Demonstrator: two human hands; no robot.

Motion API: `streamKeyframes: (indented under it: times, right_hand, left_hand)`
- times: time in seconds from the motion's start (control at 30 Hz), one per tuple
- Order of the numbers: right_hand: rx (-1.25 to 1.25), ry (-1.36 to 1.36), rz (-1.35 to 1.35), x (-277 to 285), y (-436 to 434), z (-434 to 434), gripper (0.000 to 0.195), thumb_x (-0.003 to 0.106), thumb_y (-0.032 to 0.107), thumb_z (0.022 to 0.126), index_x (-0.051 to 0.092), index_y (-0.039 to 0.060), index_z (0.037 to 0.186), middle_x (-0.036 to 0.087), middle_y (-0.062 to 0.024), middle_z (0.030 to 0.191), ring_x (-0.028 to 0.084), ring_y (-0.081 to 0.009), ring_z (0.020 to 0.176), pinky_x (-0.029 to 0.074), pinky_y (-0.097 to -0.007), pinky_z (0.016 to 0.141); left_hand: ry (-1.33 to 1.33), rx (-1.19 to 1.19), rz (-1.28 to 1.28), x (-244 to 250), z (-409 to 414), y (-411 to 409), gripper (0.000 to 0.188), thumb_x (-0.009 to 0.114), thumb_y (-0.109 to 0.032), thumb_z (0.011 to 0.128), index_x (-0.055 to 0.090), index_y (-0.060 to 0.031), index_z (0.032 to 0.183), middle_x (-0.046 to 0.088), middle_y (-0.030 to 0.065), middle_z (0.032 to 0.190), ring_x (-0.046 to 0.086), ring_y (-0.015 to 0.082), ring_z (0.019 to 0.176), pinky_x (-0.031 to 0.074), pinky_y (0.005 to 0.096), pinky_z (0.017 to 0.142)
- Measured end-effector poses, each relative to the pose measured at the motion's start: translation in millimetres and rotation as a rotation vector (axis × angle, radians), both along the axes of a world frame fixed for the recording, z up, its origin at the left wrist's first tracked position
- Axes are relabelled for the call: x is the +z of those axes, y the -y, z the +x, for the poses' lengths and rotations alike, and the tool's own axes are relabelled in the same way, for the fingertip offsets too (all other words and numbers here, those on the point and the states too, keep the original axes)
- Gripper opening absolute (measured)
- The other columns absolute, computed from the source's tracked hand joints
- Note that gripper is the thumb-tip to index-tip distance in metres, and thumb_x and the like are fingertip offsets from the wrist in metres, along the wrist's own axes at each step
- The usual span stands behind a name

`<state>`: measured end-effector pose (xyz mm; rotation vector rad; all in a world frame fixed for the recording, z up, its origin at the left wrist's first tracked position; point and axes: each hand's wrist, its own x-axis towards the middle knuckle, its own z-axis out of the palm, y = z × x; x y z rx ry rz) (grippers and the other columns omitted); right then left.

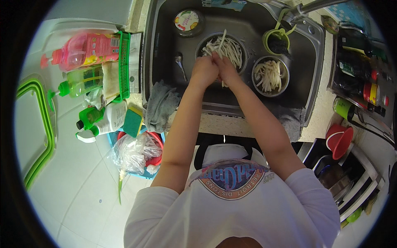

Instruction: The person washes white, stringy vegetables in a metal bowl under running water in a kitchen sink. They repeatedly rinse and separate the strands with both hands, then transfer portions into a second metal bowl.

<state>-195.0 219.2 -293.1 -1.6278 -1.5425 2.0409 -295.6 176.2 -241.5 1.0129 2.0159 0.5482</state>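
Observation:
Over the near edge of a metal bowl (245,64) in the sink (173,12), my left hand (204,72) and my right hand (226,67) are closed together on pale, thin strips (224,84), whose ends stick out below the fingers. More long whitish strips (234,51), perhaps a mushroom or a cut vegetable, fill this bowl. A smaller metal bowl (287,79) to the right holds shorter strips (268,76). To the left lies a metal spoon (180,65), with a lidded jar (187,21) behind it. My fingertips are partly hidden.
A green strainer cup (267,40) hangs below the faucet (291,17). Grey cloths (161,104) drape over the sink's front corners. Soap bottles (90,51) and a green basket (124,66) stand left. A red scoop (339,141) and dark bottles (353,63) are at the right.

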Motion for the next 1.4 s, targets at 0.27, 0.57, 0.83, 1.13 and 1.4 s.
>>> streamKeyframes:
  times: [0.27,0.57,0.83,1.13,1.4]
  right_hand:
    - [0.069,0.038,0.219,-25,-4,57,0.048,0.040,0.045,0.093,0.059,0.0006,0.090,0.062,-0.0139,0.076,0.060,-0.0321,0.076,0.044,-0.0384,0.071]
    - [0.148,0.441,0.346,-13,-45,200,0.046,0.050,0.040,0.091,0.050,0.0027,0.117,0.059,-0.0211,0.099,0.057,-0.0374,0.092,0.044,-0.0445,0.078]
    - [0.268,0.816,0.867,-57,-38,181,0.065,0.069,0.034,0.075,0.041,0.0023,0.125,0.048,-0.0226,0.118,0.048,-0.0395,0.107,0.040,-0.0464,0.089]
    - [0.282,0.744,0.667,-48,-49,137,0.029,0.060,0.026,0.084,0.060,0.0027,0.100,0.057,-0.0170,0.106,0.057,-0.0339,0.093,0.047,-0.0445,0.077]
    - [0.388,0.559,0.929,-29,-60,201,0.020,0.062,0.011,0.079,0.064,0.0062,0.098,0.059,-0.0137,0.099,0.058,-0.0324,0.092,0.048,-0.0411,0.079]
  left_hand:
    - [0.210,0.065,0.096,-45,-6,33,0.031,0.045,-0.003,0.080,0.061,0.0025,0.106,0.064,0.0112,0.087,0.058,0.0159,0.071,0.046,0.0277,0.067]
    - [0.322,0.274,0.123,-70,-13,54,0.030,0.044,-0.002,0.083,0.059,0.0021,0.108,0.061,0.0090,0.086,0.056,0.0131,0.072,0.046,0.0248,0.068]
    - [0.197,0.257,0.096,-78,-11,50,0.027,0.048,-0.005,0.083,0.061,0.0009,0.106,0.064,0.0081,0.087,0.058,0.0136,0.073,0.047,0.0256,0.069]
    - [0.254,0.327,0.116,-77,-21,58,0.027,0.046,-0.006,0.086,0.060,-0.0011,0.108,0.062,0.0076,0.091,0.059,0.0137,0.079,0.045,0.0249,0.066]
    - [0.361,0.445,0.162,-59,-27,60,0.023,0.050,-0.013,0.084,0.064,-0.0040,0.101,0.066,0.0119,0.082,0.063,0.0222,0.078,0.048,0.0306,0.072]
